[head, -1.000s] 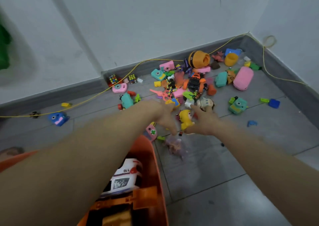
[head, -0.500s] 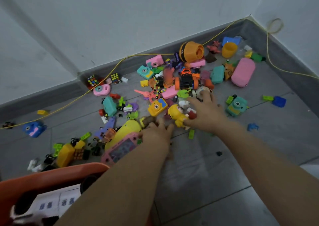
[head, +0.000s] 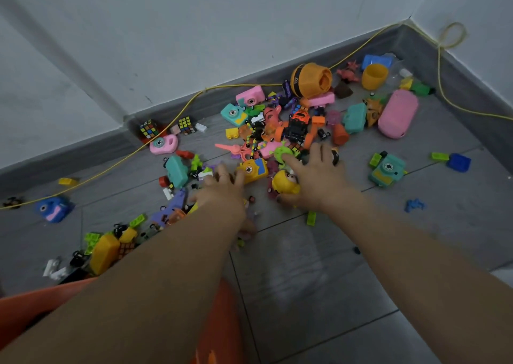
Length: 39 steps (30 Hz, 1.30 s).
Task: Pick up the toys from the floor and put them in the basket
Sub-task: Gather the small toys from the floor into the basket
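The right hand [head: 313, 180] reaches into the toy pile, fingers spread over small pieces, its thumb curled round a yellow round-headed plastic figure [head: 284, 184] that sits on the grey tiled floor [head: 319, 266] under the palm's inner side. The left hand [head: 222, 190] lies palm down just beside it, fingers straight, tips touching a yellow plastic toy camera [head: 252, 170]. The orange plastic basket [head: 25, 305] sits nearer the person, below the left forearm.

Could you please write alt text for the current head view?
Two bare hands reach into toys scattered on a grey floor: the right hand grips a yellow figure toy, the left hand rests beside a yellow toy camera. An orange basket sits nearest the camera.
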Tool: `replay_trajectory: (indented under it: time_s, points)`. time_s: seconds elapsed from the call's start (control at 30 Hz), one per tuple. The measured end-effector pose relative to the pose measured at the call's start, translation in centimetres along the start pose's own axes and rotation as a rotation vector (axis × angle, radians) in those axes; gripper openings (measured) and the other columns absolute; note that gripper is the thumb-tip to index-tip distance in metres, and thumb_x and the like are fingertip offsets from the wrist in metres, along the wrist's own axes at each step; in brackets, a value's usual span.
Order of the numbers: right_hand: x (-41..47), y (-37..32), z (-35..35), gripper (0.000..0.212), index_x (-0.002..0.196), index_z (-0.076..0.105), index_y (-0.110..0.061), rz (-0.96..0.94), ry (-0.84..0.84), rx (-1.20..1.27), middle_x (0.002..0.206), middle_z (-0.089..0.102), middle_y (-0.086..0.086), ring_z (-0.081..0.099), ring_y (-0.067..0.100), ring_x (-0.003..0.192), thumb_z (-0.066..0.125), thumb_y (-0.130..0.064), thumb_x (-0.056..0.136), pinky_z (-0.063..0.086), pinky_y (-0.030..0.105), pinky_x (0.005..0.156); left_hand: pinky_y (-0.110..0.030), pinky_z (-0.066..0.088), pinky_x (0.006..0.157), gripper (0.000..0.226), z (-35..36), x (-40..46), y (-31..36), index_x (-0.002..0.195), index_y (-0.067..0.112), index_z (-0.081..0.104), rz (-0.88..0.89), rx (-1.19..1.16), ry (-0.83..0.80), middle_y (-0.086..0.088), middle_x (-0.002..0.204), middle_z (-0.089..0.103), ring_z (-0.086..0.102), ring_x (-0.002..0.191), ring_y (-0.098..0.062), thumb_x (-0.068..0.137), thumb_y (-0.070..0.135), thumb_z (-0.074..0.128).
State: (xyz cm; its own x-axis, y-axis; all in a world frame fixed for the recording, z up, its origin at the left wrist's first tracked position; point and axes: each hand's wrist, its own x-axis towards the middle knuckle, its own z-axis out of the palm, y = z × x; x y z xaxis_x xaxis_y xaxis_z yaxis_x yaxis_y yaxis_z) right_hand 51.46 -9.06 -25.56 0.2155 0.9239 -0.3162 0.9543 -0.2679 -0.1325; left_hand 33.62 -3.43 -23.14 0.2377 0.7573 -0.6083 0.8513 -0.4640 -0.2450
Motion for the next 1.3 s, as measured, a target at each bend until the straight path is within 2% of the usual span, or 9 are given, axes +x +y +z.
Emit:
replay_trajectory:
  time_s: [0.13, 0.23, 0.37, 0.57, 0.73, 0.9, 1.07, 1.2, 1.3]
  points:
    - [-0.4, -0.7, 0.7, 0.087, 0.144, 0.023, -0.041, -0.020, 0.004, 0.009, 0.155, 0.005, 0.022, -0.004, 0.048, 0.145, 0.066, -0.066, 0.074, 0.038, 0.064, 0.102, -0.053, 0.050, 0.094, 0.140, 0.2, 0.9, -0.6, 0.152, 0.033, -0.016, -0.056, -0.149, -0.111, -0.026, 0.157, -0.020, 0.038, 0.132, -0.052, 0.056, 0.067, 0.080]
    - [-0.1, -0.8, 0.7, 0.080, 0.137, 0.031, -0.038, -0.018, 0.008, 0.003, 0.153, 0.009, 0.018, -0.002, 0.047, 0.144, 0.068, -0.066, 0.072, 0.042, 0.062, 0.097, -0.051, 0.048, 0.098, 0.136, 0.0, 0.9, -0.5, 0.153, 0.031, -0.011, -0.066, -0.181, -0.108, -0.023, 0.157, -0.020, 0.032, 0.134, -0.053, 0.059, 0.059, 0.083]
    - [0.3, -0.8, 0.6, 0.074, 0.131, 0.035, -0.038, 0.007, -0.016, 0.027, 0.149, 0.012, 0.014, 0.001, 0.044, 0.143, 0.068, -0.064, 0.071, 0.043, 0.060, 0.096, -0.047, 0.052, 0.086, 0.122, 0.4, 0.7, -0.1, 0.152, 0.028, -0.002, -0.089, -0.224, -0.111, -0.019, 0.157, -0.021, 0.021, 0.137, -0.052, 0.066, 0.043, 0.082]
    - [0.4, -1.3, 1.4, 0.078, 0.138, 0.036, -0.041, -0.007, -0.008, -0.010, 0.151, 0.020, 0.012, 0.000, 0.043, 0.144, 0.057, -0.077, 0.072, 0.035, 0.063, 0.099, -0.053, 0.046, 0.100, 0.134, 1.1, 0.6, -1.0, 0.152, 0.038, -0.018, -0.115, -0.143, -0.217, -0.020, 0.156, -0.025, 0.017, 0.140, -0.056, 0.065, 0.059, 0.081]
    - [0.1, -1.4, 1.4, 0.072, 0.133, 0.041, -0.036, -0.037, 0.025, -0.004, 0.143, 0.031, 0.008, 0.008, 0.041, 0.144, 0.064, -0.068, 0.072, 0.037, 0.063, 0.096, -0.041, 0.051, 0.084, 0.128, 1.4, 0.7, -1.8, 0.152, 0.038, -0.016, -0.040, -0.154, -0.200, -0.019, 0.157, -0.026, 0.022, 0.139, -0.051, 0.071, 0.048, 0.082]
    - [-0.6, -1.6, 1.6, 0.070, 0.128, 0.041, -0.033, -0.034, 0.046, 0.066, 0.134, 0.041, 0.002, 0.018, 0.034, 0.137, 0.067, -0.060, 0.068, 0.040, 0.060, 0.094, -0.043, 0.056, 0.086, 0.113, 1.5, 0.6, -2.1, 0.155, 0.031, -0.011, 0.129, -0.062, -0.145, -0.024, 0.159, -0.006, 0.057, 0.112, -0.038, 0.080, 0.035, 0.074]
    - [-1.3, -1.7, 1.4, 0.068, 0.122, 0.042, -0.035, -0.005, 0.042, 0.194, 0.133, 0.043, 0.001, 0.023, 0.033, 0.134, 0.068, -0.059, 0.064, 0.045, 0.055, 0.092, -0.046, 0.055, 0.083, 0.095, 1.6, 0.3, -1.8, 0.152, 0.027, 0.006, 0.191, -0.139, -0.093, -0.020, 0.135, 0.038, 0.058, 0.103, -0.034, 0.083, 0.032, 0.070]
    - [-1.5, -1.6, 1.1, 0.065, 0.113, 0.045, -0.034, 0.068, 0.054, 0.420, 0.123, 0.049, 0.002, 0.030, 0.030, 0.125, 0.069, -0.064, 0.061, 0.046, 0.049, 0.091, -0.041, 0.052, 0.073, 0.071, 0.4, -0.3, -2.2, 0.138, 0.021, 0.022, 0.223, -0.234, 0.008, -0.017, 0.119, 0.047, 0.055, 0.088, -0.031, 0.085, 0.027, 0.068]
    - [-1.6, -1.9, -0.1, 0.057, 0.104, 0.049, -0.034, 0.110, 0.096, 0.636, 0.110, 0.057, -0.002, 0.041, 0.025, 0.110, 0.071, -0.061, 0.060, 0.034, 0.037, 0.088, -0.041, 0.054, 0.075, 0.068, -1.1, -1.1, -3.1, 0.140, 0.022, 0.021, 0.265, -0.275, 0.105, -0.017, 0.118, 0.048, 0.056, 0.090, -0.029, 0.088, 0.029, 0.065]
